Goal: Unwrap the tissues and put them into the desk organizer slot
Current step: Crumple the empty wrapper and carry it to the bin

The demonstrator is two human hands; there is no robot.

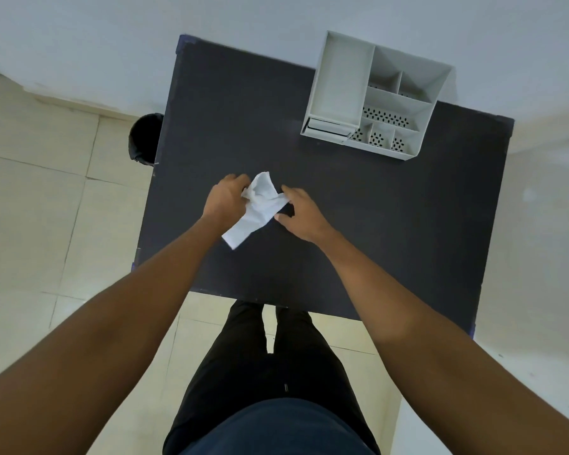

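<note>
- You are standing at the near edge of a dark, matte rectangular table (358, 241), with both bare forearms reaching out over its middle.
- Your left hand (225, 200) has its fingers curled around the upper left part of a white, crumpled pack of tissues (258, 208), gripping it.
- Your right hand (301, 213) pinches the right side of the same pack between thumb and forefinger; the other fingers are hidden behind the hand, so you cannot tell how they sit.
- The tissue pack is between your two hands, just above the table's centre; its lower end hangs free toward you, and its upper end is bunched up.
- A light grey plastic desk organizer (375, 100) with several open compartments stands at the far right of the table, well apart from your hands.
- A round black object (145, 139) sits on the pale tiled floor (30, 192) beside the table's left edge.
</note>
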